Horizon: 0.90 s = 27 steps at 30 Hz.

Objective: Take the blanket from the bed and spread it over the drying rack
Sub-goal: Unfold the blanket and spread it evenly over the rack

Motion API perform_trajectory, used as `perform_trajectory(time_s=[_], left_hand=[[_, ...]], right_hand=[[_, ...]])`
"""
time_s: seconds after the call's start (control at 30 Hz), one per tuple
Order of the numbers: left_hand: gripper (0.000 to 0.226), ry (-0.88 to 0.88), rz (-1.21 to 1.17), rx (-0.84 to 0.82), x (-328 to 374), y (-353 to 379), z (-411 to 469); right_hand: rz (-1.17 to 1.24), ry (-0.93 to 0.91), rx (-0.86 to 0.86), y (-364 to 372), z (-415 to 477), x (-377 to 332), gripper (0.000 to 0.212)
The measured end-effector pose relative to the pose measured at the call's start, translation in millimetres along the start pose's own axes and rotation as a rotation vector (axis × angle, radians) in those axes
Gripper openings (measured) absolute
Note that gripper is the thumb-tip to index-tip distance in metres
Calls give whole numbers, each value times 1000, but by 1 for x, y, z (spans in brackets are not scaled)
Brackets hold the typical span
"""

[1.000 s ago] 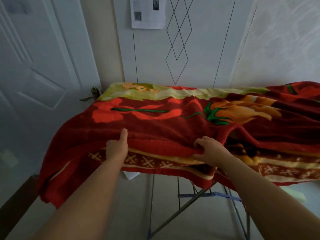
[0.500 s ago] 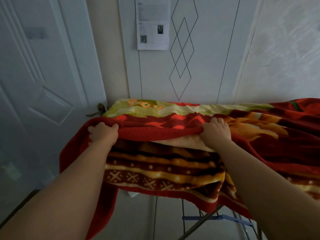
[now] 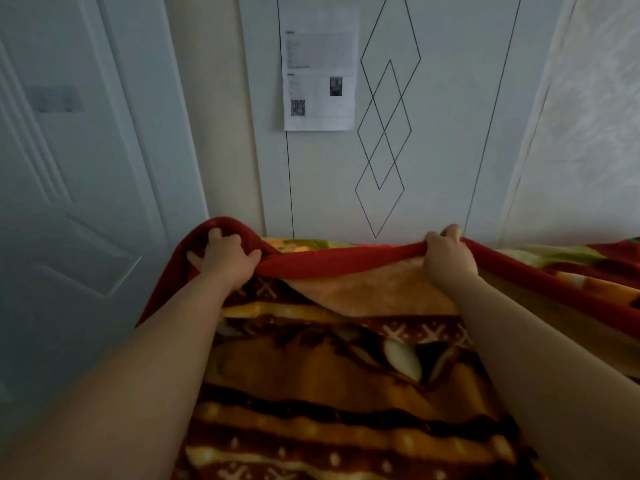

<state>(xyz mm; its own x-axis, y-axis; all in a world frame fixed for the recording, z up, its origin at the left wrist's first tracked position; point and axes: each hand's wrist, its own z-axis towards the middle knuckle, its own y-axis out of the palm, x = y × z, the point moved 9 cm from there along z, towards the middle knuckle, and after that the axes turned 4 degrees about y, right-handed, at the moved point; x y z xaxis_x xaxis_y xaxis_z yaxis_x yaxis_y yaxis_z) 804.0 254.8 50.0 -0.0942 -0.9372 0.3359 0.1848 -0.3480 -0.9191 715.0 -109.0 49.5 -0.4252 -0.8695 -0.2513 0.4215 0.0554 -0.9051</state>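
A thick red blanket [image 3: 346, 375] with orange, brown and yellow patterned bands fills the lower half of the view. Its red hem is lifted up and stretched between my two hands. My left hand [image 3: 225, 259] grips the hem at its left end, fingers curled over the edge. My right hand [image 3: 450, 256] grips the hem further right, fingers wrapped over the top. The far part of the blanket, green and orange, lies beyond the hem against the wall. The drying rack is hidden under the blanket.
A white panelled door [image 3: 69, 202] stands at the left. Straight ahead is a white wall panel with a diamond line pattern [image 3: 382, 133] and a printed paper sheet [image 3: 320, 69] stuck on it. A pale textured wall [image 3: 588, 150] is at the right.
Both hands have raised the red hem higher and pushed it away toward the wall. More of the patterned underside now shows, and the rack legs have dropped out of view.
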Motion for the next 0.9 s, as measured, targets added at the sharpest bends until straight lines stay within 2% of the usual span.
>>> perform_trajectory(time_s=[0.2,0.4,0.5,0.67,0.8,0.9], left_hand=[[46,165,6,-36,42,14,89],[50,350,17,-99,78,52,146],[59,370,48,-233,77,103,156],[64,305,116,-429,57,160,147],[68,245,100,-433,43,164,138],[70,206,54,-399,30,157,131]], right_hand=[[88,91,83,-1,74,-3,23],[94,185,32,29,119,7,31],[35,173,-112,78,123,19,33],[-141,103,-468,161,99,33,39],[-251,128,-621,181,75,25,45],[-348,130,-645,177,69,10,50]])
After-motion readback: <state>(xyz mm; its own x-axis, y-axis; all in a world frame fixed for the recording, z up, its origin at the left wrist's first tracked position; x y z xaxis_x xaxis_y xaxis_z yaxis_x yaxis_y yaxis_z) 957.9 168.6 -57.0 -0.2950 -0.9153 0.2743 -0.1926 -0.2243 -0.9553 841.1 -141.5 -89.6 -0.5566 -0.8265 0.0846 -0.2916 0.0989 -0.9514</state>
